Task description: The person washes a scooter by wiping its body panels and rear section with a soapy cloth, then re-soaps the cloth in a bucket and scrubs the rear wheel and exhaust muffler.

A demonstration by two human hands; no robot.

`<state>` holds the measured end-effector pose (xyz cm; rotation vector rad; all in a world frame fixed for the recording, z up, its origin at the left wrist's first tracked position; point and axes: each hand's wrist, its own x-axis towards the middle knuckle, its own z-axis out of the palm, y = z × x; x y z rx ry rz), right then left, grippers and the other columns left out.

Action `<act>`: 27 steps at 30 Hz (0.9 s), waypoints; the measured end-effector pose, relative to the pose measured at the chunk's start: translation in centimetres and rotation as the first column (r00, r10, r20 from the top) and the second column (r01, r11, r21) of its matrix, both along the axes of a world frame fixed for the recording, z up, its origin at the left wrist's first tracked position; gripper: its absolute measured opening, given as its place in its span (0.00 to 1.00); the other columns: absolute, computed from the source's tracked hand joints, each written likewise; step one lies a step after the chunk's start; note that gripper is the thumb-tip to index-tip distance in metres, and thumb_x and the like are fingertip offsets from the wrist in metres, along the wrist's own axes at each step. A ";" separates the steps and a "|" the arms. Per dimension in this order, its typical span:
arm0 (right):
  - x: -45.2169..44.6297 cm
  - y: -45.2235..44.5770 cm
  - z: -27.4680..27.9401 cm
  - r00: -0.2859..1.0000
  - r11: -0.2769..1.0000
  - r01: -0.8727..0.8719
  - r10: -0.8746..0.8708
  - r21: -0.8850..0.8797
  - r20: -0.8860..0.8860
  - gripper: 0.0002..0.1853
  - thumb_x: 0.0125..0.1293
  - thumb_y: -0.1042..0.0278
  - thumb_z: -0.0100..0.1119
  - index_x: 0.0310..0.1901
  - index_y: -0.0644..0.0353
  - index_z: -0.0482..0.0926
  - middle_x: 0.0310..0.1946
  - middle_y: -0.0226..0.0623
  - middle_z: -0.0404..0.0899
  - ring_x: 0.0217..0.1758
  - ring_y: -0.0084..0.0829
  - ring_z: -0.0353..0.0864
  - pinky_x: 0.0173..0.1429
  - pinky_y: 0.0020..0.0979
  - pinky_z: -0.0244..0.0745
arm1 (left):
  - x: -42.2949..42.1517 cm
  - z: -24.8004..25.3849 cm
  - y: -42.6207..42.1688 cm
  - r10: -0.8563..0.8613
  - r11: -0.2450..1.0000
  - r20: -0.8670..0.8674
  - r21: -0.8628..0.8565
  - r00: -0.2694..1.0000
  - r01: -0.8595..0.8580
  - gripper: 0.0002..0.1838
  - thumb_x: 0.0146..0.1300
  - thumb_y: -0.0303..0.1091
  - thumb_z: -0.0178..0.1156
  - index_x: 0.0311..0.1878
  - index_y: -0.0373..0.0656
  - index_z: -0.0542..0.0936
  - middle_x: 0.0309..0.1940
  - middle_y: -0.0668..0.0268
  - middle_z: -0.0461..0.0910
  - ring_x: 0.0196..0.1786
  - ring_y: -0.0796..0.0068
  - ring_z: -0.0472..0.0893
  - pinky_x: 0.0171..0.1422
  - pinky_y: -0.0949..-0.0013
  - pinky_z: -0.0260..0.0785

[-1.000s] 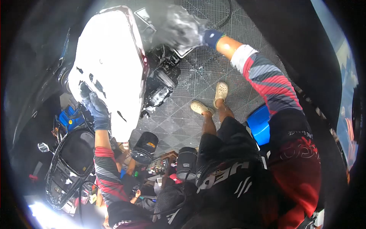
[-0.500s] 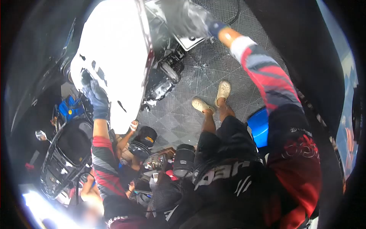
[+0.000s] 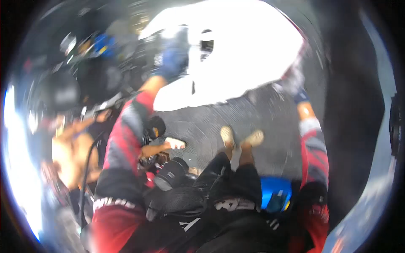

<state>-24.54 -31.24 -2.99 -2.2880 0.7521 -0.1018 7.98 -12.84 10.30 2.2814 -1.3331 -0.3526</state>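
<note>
A large white body panel (image 3: 244, 50), like a motorcycle fairing, stretches across the upper middle and is partly washed out by glare. My left hand (image 3: 172, 59), in a dark blue glove, is closed at the panel's left part, beside its openings. My right hand (image 3: 296, 89), in a glove that looks grey and dark blue, is at the panel's lower right edge and seems closed on it. Both hands are smeared by motion, so the single fingers do not show.
Below the panel lie the dark patterned floor (image 3: 194, 126) and my beige clogs (image 3: 227, 135). Other people crouch at the left, one with a bare back (image 3: 74, 156). A black bucket-like container (image 3: 171, 173) and a blue object (image 3: 272, 189) flank my legs. A dark wall-like surface (image 3: 350, 105) rises at right.
The view has turned. The white panel now lies across in front of me instead of lengthwise at left, and the black mechanical parts beside it are out of sight. My right hand has come to its edge.
</note>
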 end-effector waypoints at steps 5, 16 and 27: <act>2.2 0.8 0.1 0.989 0.989 -0.145 0.145 0.004 0.032 0.22 0.68 0.64 0.52 0.62 0.62 0.71 0.58 0.45 0.75 0.59 0.40 0.75 0.65 0.38 0.70 | -0.5 1.7 -1.1 -0.006 0.973 0.341 -0.214 0.940 0.084 0.19 0.58 0.35 0.59 0.53 0.43 0.75 0.39 0.51 0.78 0.41 0.51 0.78 0.48 0.54 0.70; 11.2 -0.5 -1.4 0.907 0.908 -0.416 0.410 -0.045 -0.097 0.23 0.68 0.63 0.52 0.62 0.62 0.70 0.58 0.45 0.75 0.59 0.40 0.75 0.65 0.38 0.70 | 1.0 1.5 1.6 -0.020 0.969 0.236 -0.237 0.972 0.077 0.27 0.58 0.48 0.64 0.57 0.46 0.72 0.55 0.54 0.71 0.62 0.48 0.68 0.69 0.47 0.55; 13.3 -4.8 -1.3 0.863 0.872 -0.489 0.483 -0.001 -0.145 0.23 0.69 0.62 0.51 0.63 0.63 0.69 0.58 0.45 0.74 0.58 0.40 0.75 0.64 0.39 0.70 | 0.4 2.3 1.7 0.021 0.974 0.203 -0.226 0.979 0.026 0.30 0.59 0.49 0.64 0.62 0.48 0.71 0.60 0.53 0.68 0.66 0.45 0.63 0.72 0.47 0.53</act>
